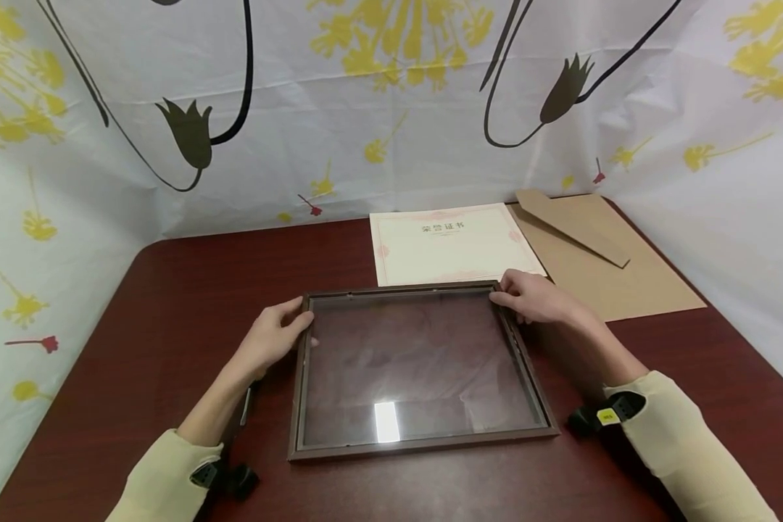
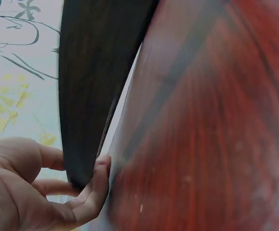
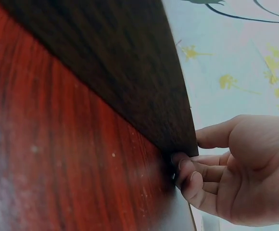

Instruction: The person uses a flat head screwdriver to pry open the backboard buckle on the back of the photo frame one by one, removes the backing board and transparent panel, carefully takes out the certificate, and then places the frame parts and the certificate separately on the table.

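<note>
A brown picture frame [image 1: 424, 444] with a clear glass pane [image 1: 404, 362] is held low over the table, tilted or flat I cannot tell. My left hand [image 1: 270, 337] grips its left side near the far corner, thumb on top. At the far right corner, my right hand [image 1: 538, 297] pinches the rim. The left wrist view shows fingers curled beneath the dark frame side [image 2: 98, 72]. In the right wrist view, bent fingertips reach under the frame's corner [image 3: 149, 86], with the thumb on the other side.
Behind the frame lies a cream certificate [image 1: 450, 250] with a pink border. To its right is a brown backing board [image 1: 626, 290] with a stand flap [image 1: 570, 225]. A thin object [image 1: 246, 406], partly hidden, lies by the left wrist. Patterned cloth [image 1: 391, 145] surrounds the dark red table [image 1: 189, 290].
</note>
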`<state>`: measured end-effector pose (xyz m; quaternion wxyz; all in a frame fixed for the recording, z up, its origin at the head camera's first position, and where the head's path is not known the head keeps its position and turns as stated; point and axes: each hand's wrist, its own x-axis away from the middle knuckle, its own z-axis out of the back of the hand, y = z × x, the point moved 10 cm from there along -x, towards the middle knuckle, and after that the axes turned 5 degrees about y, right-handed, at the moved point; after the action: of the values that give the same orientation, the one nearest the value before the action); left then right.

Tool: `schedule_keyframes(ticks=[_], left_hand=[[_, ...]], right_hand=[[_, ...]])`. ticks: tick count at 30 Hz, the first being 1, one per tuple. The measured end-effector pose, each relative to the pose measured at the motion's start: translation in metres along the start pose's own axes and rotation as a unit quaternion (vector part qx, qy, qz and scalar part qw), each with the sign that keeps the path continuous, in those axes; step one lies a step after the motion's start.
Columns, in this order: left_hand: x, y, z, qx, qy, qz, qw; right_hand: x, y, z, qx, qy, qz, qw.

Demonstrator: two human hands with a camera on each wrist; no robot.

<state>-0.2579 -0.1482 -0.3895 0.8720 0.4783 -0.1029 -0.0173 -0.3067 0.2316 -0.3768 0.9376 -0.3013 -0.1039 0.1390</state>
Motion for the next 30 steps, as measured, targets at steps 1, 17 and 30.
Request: schedule_keyframes(ticks=[1, 17, 30], left_hand=[[0.000, -0.001, -0.002, 0.022, -0.006, 0.007, 0.9997], [-0.005, -0.011, -0.014, 0.310, -0.025, 0.099, 0.9454], [-0.005, -0.014, -0.014, 0.349, 0.003, 0.113, 0.9304]], right_hand=[[0.000, 0.000, 0.000, -0.001, -0.002, -0.001, 1.0000], [0.003, -0.001, -0.001, -0.014, -0.007, -0.001, 0.9999], [0.003, -0.002, -0.001, -0.013, -0.002, 0.001, 0.9999]])
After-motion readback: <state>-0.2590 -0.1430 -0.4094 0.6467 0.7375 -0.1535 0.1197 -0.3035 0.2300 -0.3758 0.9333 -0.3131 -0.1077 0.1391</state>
